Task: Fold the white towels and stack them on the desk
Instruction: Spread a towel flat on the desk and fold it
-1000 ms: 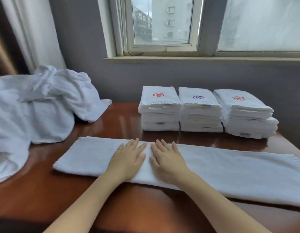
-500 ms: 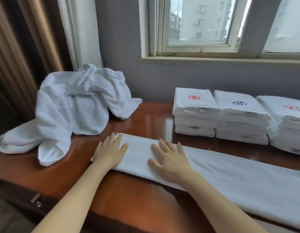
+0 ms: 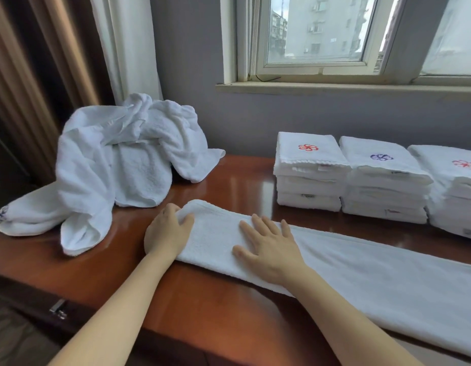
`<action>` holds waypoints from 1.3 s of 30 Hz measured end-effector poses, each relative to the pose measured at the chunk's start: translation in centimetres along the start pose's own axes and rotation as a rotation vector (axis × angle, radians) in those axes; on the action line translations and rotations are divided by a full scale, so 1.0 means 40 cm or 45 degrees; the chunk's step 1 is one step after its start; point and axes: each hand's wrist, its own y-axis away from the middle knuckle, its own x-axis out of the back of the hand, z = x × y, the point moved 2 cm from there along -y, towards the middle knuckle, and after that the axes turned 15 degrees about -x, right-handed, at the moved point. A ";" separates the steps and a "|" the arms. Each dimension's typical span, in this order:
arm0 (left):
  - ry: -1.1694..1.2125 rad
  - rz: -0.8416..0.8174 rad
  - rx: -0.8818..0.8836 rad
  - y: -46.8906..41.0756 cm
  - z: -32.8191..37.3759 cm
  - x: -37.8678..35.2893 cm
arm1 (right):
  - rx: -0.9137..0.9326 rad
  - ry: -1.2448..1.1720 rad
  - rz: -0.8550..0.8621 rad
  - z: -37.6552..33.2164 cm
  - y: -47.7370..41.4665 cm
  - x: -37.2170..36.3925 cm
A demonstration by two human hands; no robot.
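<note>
Right now my left hand (image 3: 167, 233) is closed over the short end of the towel (image 3: 361, 270), fingers hooked round its edge. My right hand (image 3: 268, 247) lies flat on the cloth just to the 3 o'clock side, fingers straight and spread. It presses down and holds nothing. The two hands are near each other but not touching.

The towel lies on the tabletop (image 3: 215, 313) as a long narrow strip. It runs from mid-view out toward 4 o'clock and past the frame edge. An unfolded heap (image 3: 118, 159) sits at 10 o'clock, and finished stacks (image 3: 308, 170) stand at 2 o'clock.

I judge the towel to be thick terry: soft, light and limp, with no stiffness to carry a fold by itself. A lifted end will sag and drag the layers apart. The glossy wood may also let the whole strip slide. I would therefore take the end across its full width, near both corners. The flat hand would stay down as the anchor where the crease should fall.
</note>
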 end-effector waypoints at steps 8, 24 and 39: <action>0.635 0.010 -0.079 -0.041 0.079 0.117 | 0.012 -0.187 0.098 -0.006 0.016 0.011; 0.918 -0.901 -0.667 0.083 0.641 0.048 | -0.135 -1.852 -0.399 0.260 0.200 0.241; 0.218 -0.527 -1.032 0.166 0.545 -0.123 | -0.706 -1.257 0.189 0.389 0.217 0.173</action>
